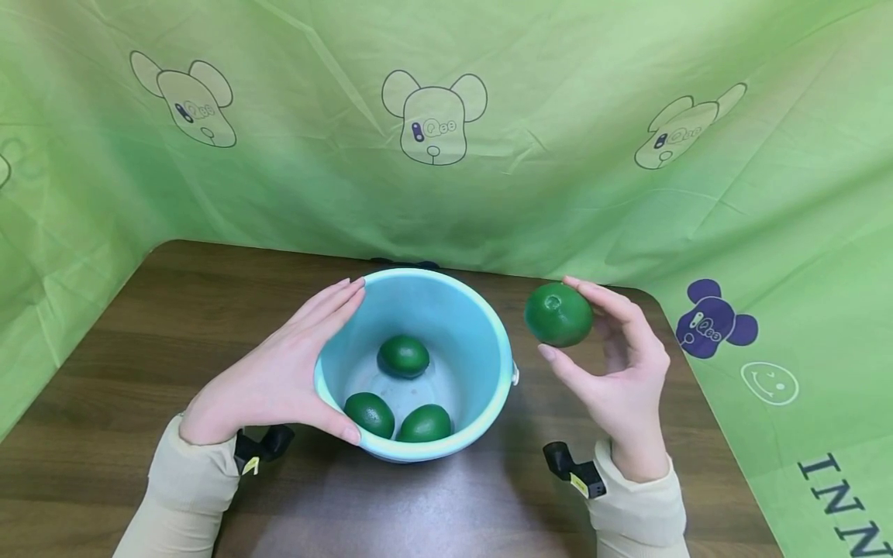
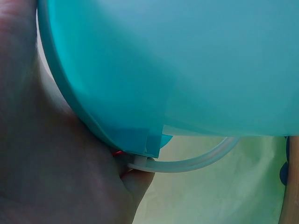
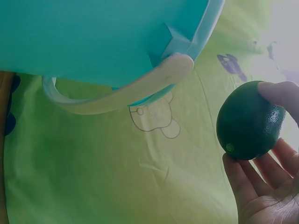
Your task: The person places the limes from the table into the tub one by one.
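Observation:
A light blue plastic bucket (image 1: 481,387) stands on the table, its mouth facing up. Three dark green, egg-shaped fruits that look like avocados lie at its bottom: one avocado (image 1: 405,356) farther back, another (image 1: 370,415) at the near left, a third (image 1: 425,424) at the near right. My left hand (image 1: 286,372) grips the bucket's left side, thumb on the near rim and fingers at the far left. Right of the bucket, my right hand (image 1: 621,364) holds one more avocado (image 3: 250,120) in the air between thumb and fingers, apart from the rim.
Brown wood-grain table (image 1: 125,372) lies under the bucket. A green cloth (image 1: 432,209) printed with cartoon bear heads hangs behind and at both sides. The bucket's pale handle (image 3: 121,98) hangs down on its far side. Small black cameras sit on both wrists.

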Action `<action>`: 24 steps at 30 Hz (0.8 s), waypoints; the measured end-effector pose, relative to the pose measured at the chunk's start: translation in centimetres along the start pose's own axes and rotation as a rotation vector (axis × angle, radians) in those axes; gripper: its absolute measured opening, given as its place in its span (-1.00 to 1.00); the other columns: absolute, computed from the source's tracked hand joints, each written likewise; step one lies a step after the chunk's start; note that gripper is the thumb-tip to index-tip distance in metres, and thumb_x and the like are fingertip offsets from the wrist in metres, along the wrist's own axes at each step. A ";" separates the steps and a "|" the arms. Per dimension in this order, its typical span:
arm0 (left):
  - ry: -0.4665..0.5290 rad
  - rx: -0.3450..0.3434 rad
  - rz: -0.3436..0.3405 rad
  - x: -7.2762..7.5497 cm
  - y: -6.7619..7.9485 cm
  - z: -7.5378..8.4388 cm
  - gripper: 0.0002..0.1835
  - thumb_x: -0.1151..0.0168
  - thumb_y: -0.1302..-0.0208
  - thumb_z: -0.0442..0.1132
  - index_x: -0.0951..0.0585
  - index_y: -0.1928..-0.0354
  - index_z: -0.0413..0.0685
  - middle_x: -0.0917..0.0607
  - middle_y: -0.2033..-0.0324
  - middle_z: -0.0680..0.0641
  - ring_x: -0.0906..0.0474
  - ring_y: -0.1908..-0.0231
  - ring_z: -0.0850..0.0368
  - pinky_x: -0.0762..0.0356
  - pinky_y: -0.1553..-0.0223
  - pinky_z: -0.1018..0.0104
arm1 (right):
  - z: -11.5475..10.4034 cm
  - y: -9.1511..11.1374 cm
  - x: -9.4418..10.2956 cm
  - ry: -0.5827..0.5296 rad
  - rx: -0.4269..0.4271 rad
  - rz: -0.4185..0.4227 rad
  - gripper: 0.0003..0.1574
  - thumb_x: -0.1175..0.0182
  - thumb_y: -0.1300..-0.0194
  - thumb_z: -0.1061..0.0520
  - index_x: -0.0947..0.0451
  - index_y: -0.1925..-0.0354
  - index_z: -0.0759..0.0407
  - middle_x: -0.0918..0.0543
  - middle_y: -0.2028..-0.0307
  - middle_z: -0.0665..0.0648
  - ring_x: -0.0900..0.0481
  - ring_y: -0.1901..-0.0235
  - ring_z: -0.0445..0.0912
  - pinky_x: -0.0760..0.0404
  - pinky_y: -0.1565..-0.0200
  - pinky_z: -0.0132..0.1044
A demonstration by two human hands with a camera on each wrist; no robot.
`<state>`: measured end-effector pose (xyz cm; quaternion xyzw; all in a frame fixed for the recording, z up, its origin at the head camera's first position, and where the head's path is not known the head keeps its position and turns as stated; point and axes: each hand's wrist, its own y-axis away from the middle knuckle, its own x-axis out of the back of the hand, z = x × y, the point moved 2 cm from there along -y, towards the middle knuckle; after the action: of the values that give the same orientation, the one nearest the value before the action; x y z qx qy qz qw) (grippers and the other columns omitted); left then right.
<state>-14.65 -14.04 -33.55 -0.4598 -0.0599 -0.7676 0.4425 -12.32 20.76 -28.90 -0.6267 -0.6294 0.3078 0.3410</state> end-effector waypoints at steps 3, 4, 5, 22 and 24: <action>-0.001 -0.009 0.003 0.0 0.0 0.1 0.59 -0.62 0.39 0.47 0.02 -0.63 -0.10 0.10 -0.60 0.08 0.22 -0.55 0.06 -0.19 -0.37 -0.17 | -0.1 0.0 -0.1 -0.003 0.007 -0.008 -0.20 -0.40 0.22 0.62 -0.48 -0.12 0.66 -0.59 -0.07 0.52 -0.60 -0.02 0.12 -0.56 -0.08 -0.24; 0.000 -0.010 0.005 0.0 0.0 0.1 0.59 -0.62 0.39 0.47 0.02 -0.63 -0.10 0.10 -0.60 0.08 0.22 -0.55 0.07 -0.19 -0.37 -0.17 | -0.1 0.0 -0.2 -0.002 0.009 -0.012 -0.20 -0.40 0.22 0.61 -0.49 -0.11 0.66 -0.59 -0.06 0.51 -0.59 -0.03 0.13 -0.56 -0.08 -0.24; -0.001 -0.009 0.004 0.0 0.0 0.1 0.58 -0.62 0.38 0.47 0.02 -0.63 -0.10 0.10 -0.60 0.08 0.22 -0.55 0.07 -0.19 -0.36 -0.17 | -0.1 0.0 -0.3 -0.002 0.010 -0.016 -0.21 -0.41 0.21 0.61 -0.49 -0.11 0.66 -0.59 -0.06 0.52 -0.58 -0.04 0.14 -0.56 -0.09 -0.23; -0.011 0.002 0.001 0.0 0.0 -0.1 0.58 -0.61 0.38 0.48 0.01 -0.63 -0.08 0.10 -0.60 0.08 0.24 -0.56 0.07 -0.18 -0.37 -0.16 | 0.1 0.3 -1.3 0.003 -0.009 -0.068 -0.24 -0.51 0.07 0.50 -0.46 -0.12 0.66 -0.59 -0.08 0.50 -0.61 -0.05 0.12 -0.57 -0.09 -0.23; -0.011 0.010 -0.002 0.0 0.1 -0.1 0.58 -0.60 0.39 0.49 0.01 -0.63 -0.08 0.09 -0.60 0.07 0.24 -0.56 0.07 -0.18 -0.37 -0.17 | 0.0 0.3 -1.5 0.012 -0.011 -0.075 -0.24 -0.52 0.06 0.48 -0.47 -0.12 0.65 -0.59 -0.08 0.50 -0.61 -0.05 0.11 -0.57 -0.10 -0.23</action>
<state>-14.67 -14.13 -33.65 -0.4617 -0.0668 -0.7651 0.4438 -12.20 19.31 -29.20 -0.6066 -0.6520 0.2874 0.3527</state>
